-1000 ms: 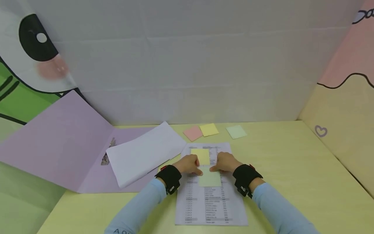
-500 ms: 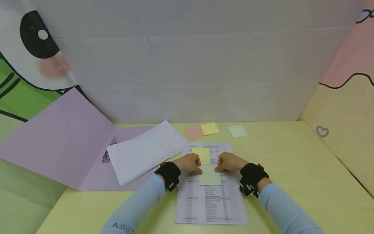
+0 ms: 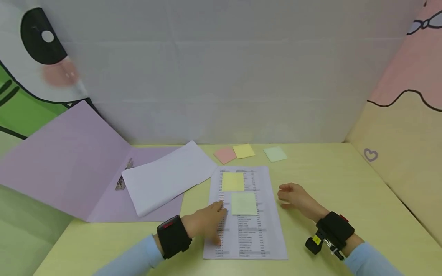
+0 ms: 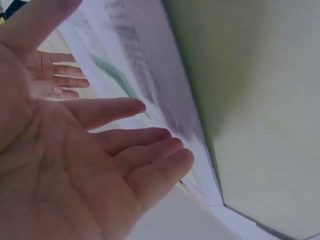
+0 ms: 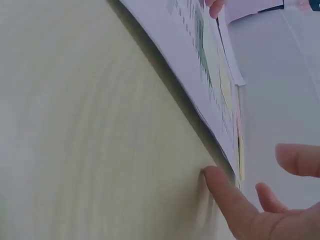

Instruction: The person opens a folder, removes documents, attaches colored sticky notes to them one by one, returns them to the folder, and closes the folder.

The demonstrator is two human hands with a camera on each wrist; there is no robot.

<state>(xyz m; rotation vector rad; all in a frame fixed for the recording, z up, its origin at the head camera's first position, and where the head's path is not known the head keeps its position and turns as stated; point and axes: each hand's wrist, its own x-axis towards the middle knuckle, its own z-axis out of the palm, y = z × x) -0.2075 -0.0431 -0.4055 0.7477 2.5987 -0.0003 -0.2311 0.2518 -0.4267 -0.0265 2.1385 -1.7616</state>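
A printed sheet [image 3: 248,237] lies on the table, carrying a yellow sticky note [image 3: 233,181] near its top and a pale green sticky note [image 3: 244,203] just below. My left hand [image 3: 207,221] is over the sheet's left edge, its fingers spread beside the green note. Off the sheet's right side, my right hand [image 3: 299,199] hovers low over the table with fingers loosely extended. Both palms hold nothing, as the left wrist view shows of the left palm [image 4: 65,165]. In the right wrist view, a right fingertip [image 5: 216,175] is close to the sheet's edge [image 5: 175,75].
A lilac folder [image 3: 69,161] stands open at the left, with a metal clip [image 3: 121,183] by its spine. Folded white paper [image 3: 169,178] rests across it. Behind the sheet are a pink note [image 3: 225,155], a yellow note pad [image 3: 243,151] and a pale green pad [image 3: 275,153].
Both hands have let go of the green sticky note, which stays on the sheet. The left hand has drawn back to the lower left, the right hand away to the right.
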